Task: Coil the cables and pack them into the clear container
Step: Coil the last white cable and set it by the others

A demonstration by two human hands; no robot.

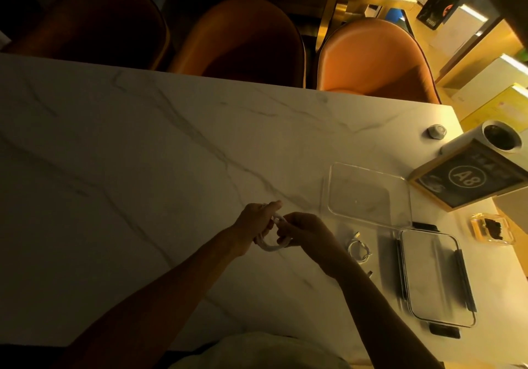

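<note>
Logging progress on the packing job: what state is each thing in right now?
Container: open, empty.
Lid: off, flat on table.
White cable: looped, held in both hands.
Second cable: coiled, on table.
Left hand: gripping the white cable.
Right hand: gripping the white cable.

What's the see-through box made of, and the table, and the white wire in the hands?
The box looks like clear, glossy plastic: the table shows through its walls. The table looks like polished white marble or a marble-look slab, with grey veins. The wire seems rubbery white plastic, bending into smooth loops between the left hand and right hand.
</note>
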